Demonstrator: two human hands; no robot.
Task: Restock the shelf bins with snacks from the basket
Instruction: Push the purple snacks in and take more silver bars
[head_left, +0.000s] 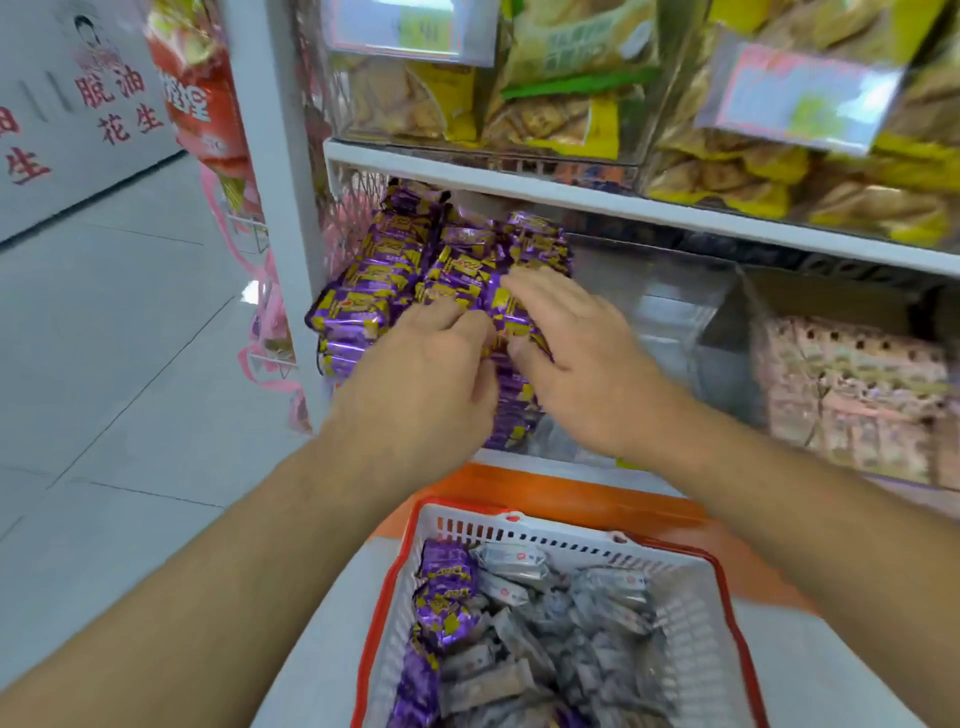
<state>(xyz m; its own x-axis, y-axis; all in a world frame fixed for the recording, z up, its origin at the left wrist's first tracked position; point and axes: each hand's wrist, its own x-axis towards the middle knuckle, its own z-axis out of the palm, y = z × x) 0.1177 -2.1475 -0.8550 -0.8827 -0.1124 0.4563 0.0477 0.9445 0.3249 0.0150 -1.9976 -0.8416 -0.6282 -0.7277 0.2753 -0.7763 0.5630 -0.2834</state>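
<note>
Snacks (447, 280) in purple wrappers fill the left shelf bin (540, 441); more wait in the basket (519, 525) below. Both hands, left (421, 374) and right (576, 358), rest open on the pile. Press gently, squaring rows without crushing.

Glossy foil snack packs (452, 270); plastic basket (696, 613).

both hands, left hand (415, 374) and right hand (582, 358), press on purple snack packs (395, 270) above the basket (696, 613).
</note>
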